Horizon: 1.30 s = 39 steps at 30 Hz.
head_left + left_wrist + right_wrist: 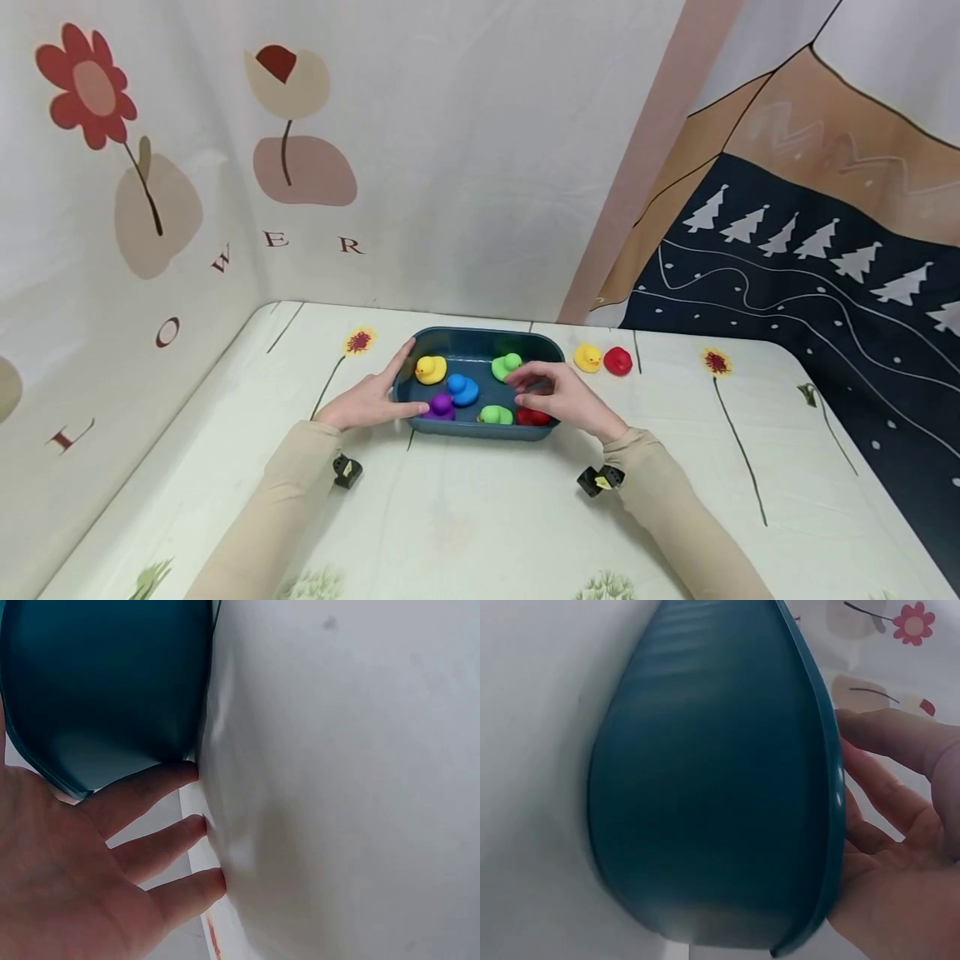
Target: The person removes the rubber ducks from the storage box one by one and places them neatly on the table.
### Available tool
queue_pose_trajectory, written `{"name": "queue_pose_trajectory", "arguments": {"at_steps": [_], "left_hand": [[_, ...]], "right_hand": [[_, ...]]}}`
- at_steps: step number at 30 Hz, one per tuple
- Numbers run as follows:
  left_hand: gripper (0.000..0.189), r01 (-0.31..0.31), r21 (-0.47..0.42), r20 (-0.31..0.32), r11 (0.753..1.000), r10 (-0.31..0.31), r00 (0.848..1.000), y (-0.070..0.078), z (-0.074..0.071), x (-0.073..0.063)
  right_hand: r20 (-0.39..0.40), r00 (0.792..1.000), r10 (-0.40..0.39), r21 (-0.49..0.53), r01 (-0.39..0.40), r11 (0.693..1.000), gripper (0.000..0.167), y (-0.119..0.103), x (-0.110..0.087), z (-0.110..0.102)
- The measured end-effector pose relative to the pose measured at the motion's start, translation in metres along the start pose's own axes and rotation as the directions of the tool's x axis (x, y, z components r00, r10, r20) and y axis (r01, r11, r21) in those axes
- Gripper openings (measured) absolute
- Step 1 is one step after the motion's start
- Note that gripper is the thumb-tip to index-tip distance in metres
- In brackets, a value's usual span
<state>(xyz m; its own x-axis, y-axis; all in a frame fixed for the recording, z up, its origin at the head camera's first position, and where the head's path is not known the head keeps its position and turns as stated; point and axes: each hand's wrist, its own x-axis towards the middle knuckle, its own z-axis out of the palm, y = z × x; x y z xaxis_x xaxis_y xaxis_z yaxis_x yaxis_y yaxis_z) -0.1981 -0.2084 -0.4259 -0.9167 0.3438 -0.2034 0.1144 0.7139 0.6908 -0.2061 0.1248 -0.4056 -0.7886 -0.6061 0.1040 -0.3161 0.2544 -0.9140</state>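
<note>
A dark teal plastic bin [480, 429] stands on the table. Inside it are a yellow rubber duck [431, 369], a blue duck [462, 389], a purple duck [441, 406], two green ducks, one far [506, 365] and one near [495, 414], and a red duck [531, 416]. My left hand [372, 403] rests against the bin's left end, fingers straight and spread along the wall, thumb over the near rim. Bent over the bin's right part, my right hand [562, 395] has thumb and fingertips apart, between the far green duck and the red one, nothing visible between them.
Just right of the bin, another yellow duck [587, 357] and another red duck [618, 361] sit on the table. A pale flower-printed cloth [465, 517] covers the tabletop. Printed curtains [450, 167] rise behind it. Small black cameras [347, 472] sit at the wrists.
</note>
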Motion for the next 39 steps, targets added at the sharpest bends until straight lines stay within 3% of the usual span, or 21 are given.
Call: {"name": "queue_pose_trajectory", "arguments": {"at_steps": [16,25,39], "left_hand": [[0.109,0.01,0.005,-0.002,1.0,-0.01,1.0,0.0,-0.001,-0.001],[0.109,-0.005,-0.004,-0.003,1.0,0.005,1.0,0.0,-0.001,-0.002],[0.109,0.004,-0.015,0.007,1.0,-0.004,1.0,0.0,0.0,-0.001]], "right_hand": [[0.101,0.994,0.034,-0.164,-0.017,0.986,0.015,-0.002,0.015,0.018],[0.185,0.979,0.08,-0.177,-0.046,0.983,0.018,-0.001,0.023,0.024],[0.192,0.98,0.061,-0.221,-0.018,0.975,0.02,0.003,0.03,0.034]]}}
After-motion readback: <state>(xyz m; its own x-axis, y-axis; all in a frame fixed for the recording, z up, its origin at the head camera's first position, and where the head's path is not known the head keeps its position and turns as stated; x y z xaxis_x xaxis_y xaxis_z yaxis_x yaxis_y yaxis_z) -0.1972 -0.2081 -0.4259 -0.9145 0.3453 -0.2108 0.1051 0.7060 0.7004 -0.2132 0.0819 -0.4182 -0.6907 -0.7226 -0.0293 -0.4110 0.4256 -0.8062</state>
